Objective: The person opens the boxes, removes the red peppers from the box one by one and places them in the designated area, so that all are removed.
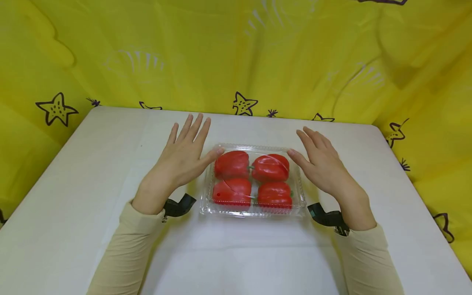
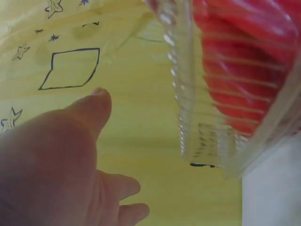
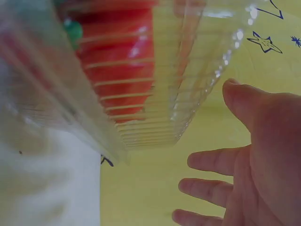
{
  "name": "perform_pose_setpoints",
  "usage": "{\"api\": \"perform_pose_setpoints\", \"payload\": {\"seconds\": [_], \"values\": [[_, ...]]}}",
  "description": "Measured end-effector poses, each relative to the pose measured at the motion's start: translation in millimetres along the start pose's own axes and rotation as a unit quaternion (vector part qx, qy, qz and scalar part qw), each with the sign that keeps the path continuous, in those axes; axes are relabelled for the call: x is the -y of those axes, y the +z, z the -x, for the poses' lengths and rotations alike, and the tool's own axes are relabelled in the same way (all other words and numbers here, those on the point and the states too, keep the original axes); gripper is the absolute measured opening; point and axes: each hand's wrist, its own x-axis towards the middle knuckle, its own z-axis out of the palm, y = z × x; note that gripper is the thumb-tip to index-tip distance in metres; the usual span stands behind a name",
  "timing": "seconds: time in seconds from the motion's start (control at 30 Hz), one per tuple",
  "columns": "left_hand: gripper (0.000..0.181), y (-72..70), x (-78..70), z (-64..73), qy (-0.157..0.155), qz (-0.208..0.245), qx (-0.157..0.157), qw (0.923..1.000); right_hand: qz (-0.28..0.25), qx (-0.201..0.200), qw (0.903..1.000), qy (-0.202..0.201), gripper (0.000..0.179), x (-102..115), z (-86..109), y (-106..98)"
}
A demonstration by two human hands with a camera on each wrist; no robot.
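Note:
A clear plastic clamshell box [image 1: 254, 194] lies on the white table with several red bell peppers [image 1: 271, 167] inside, seen through its lid. Left of it, my left hand [image 1: 180, 162] is spread with straight fingers, the thumb by the box's far left corner. On the other side my right hand [image 1: 321, 163] holds its fingers extended, its thumb near the far right corner. A gap shows between the left thumb [image 2: 96, 110] and the ribbed box wall [image 2: 188, 94] in the left wrist view. The right wrist view likewise shows the right thumb [image 3: 242, 101] apart from the box.
The white table [image 1: 236, 262] runs back to a yellow cloth [image 1: 206, 53] printed with stars and shells, which also hangs along both sides. Black wrist mounts stick out inward from the left wrist [image 1: 179, 205] and the right wrist [image 1: 326, 216].

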Motion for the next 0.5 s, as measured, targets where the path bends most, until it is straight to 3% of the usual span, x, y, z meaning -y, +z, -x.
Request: {"api": "perform_pose_setpoints", "payload": {"seconds": [0.17,0.33,0.5], "values": [[0.086,-1.2,-9.7,0.8,0.023,-0.002,0.008,0.9997,-0.045,0.017,0.9987,0.016,0.075,-4,5.4,-1],[0.090,-1.1,-20.0,2.4,0.050,0.023,0.025,0.9982,-0.070,0.040,0.9966,0.021,0.074,-6,7.5,-3],[0.097,3.5,-25.4,5.7,0.079,0.038,0.067,0.9938,-0.081,0.058,0.9949,0.012,0.068,-6,7.6,-3]]}}
